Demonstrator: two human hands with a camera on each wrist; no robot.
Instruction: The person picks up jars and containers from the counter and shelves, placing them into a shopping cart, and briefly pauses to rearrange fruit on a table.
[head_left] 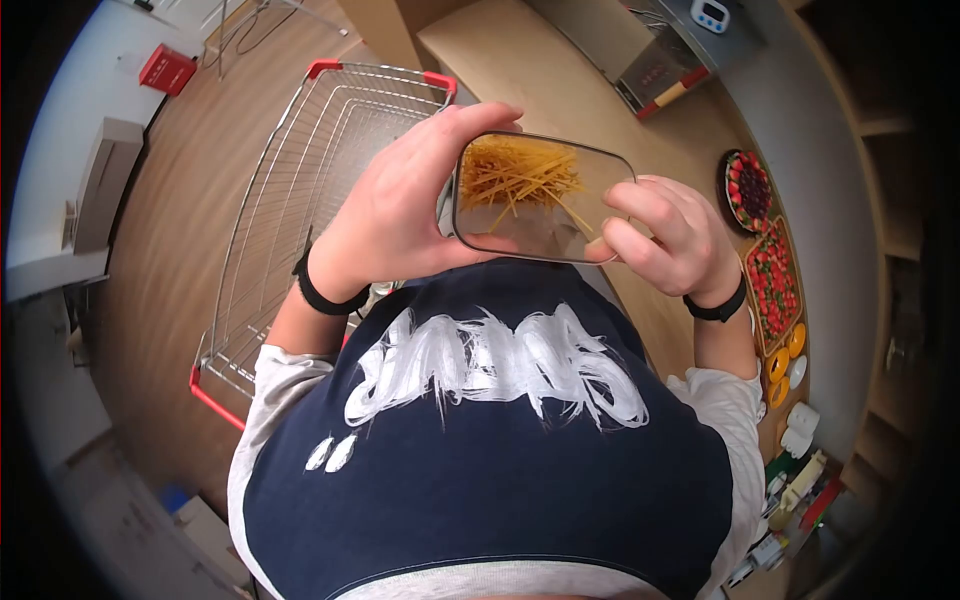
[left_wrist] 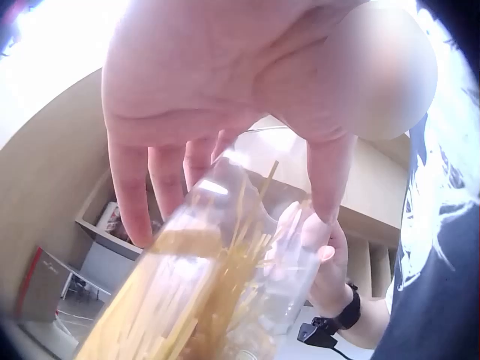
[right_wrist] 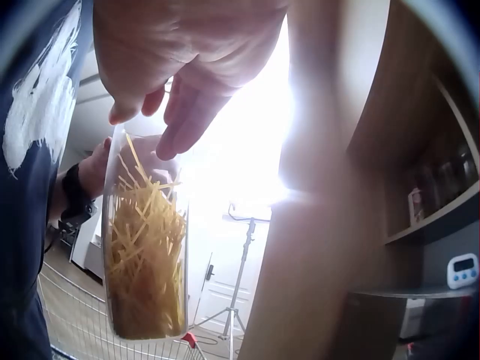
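The box point(head_left: 590, 170) is held in the air in front of the shirt point(head_left: 490, 430), which lies at its 6 o'clock. The left hand point(head_left: 400, 200) grips the box at 9 o'clock, thumb along the near side and fingers along the far one. The right hand point(head_left: 675, 235) holds it at 3 o'clock, fingers and thumb bent over the rim. Each wrist wears a black band point(head_left: 325, 285).

Pasta point(head_left: 515, 175) stands in the box, bunched toward 10 o'clock as seen from the head; one strand leans toward 4 o'clock, near the right fingertips. From the right wrist, the rim is at 12 o'clock and the base at 6, with pasta filling the lower part.

Seen from the head, a cart point(head_left: 300, 180) is at the box's 9 o'clock and a counter point(head_left: 510, 70) runs from 12 round to 4. A timer point(head_left: 710, 14) sits between 1 and 2, a tart point(head_left: 748, 188) at 3, strawberries point(head_left: 772, 285) between 3 and 4. A tripod point(right_wrist: 242, 262) shows beyond the box from the right wrist.
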